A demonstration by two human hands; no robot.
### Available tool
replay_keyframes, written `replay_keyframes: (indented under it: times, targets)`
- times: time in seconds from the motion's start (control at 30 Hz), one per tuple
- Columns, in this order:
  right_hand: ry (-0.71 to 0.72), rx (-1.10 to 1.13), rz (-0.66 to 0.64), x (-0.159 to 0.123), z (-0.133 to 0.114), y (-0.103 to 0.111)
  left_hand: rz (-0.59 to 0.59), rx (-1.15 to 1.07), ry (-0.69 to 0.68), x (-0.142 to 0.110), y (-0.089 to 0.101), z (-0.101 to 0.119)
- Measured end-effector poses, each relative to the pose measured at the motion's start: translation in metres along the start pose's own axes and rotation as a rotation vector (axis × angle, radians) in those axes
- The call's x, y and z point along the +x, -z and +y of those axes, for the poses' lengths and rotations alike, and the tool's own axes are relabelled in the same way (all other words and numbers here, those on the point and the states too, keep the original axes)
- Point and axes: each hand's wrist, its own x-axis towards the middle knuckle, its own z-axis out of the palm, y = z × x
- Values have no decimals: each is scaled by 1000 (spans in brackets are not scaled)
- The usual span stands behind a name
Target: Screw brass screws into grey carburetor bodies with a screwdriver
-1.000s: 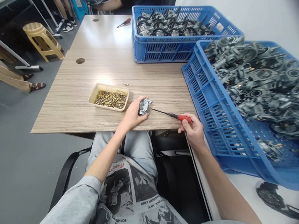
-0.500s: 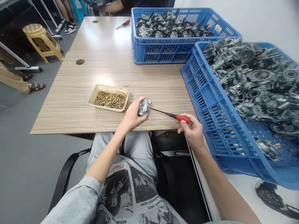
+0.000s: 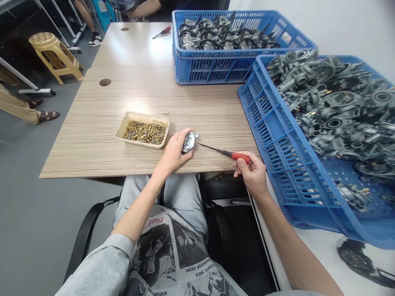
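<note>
My left hand (image 3: 175, 152) is closed round a small grey metal carburetor body (image 3: 189, 142), keeping it on the table near the front edge. In my right hand (image 3: 252, 175) is a screwdriver with a red handle (image 3: 240, 157) and a thin dark shaft. Its tip points left and meets the right side of the carburetor body; the exact contact is too small to make out. Left of that hand stands a cream plastic tub (image 3: 119, 134) of small brass parts (image 3: 145, 132). A few loose brass pieces (image 3: 165, 113) lie behind the tub.
A blue crate (image 3: 279, 160) heaped with grey metal castings (image 3: 346, 101) stands at the right. Behind it, another blue crate (image 3: 208, 68) holds assembled carburetors (image 3: 226, 33). A second screwdriver (image 3: 162, 32) lies at the back of the wooden table (image 3: 139, 89). Another person's arm (image 3: 145, 8) shows beyond.
Both hands keep their grips, and the screwdriver stays against the carburetor body. The whole view has shifted very slightly.
</note>
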Motion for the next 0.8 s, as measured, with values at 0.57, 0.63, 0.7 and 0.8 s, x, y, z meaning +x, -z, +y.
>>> replay_keyframes:
  times: [0.57,0.63,0.7,0.8]
  targets:
    - [-65,-36,-168,-4,-1,2,7,-5,21,-1,0,-1]
    - [-64,-8,-174,-3,0,2,7,-3,19,-1,0,-2]
    - [-67,28,-171,-1,1,0,8,-4,17,-1,0,-2]
    - [-81,66,-173,-1,1,-1,10,-9,18,0,0,-1]
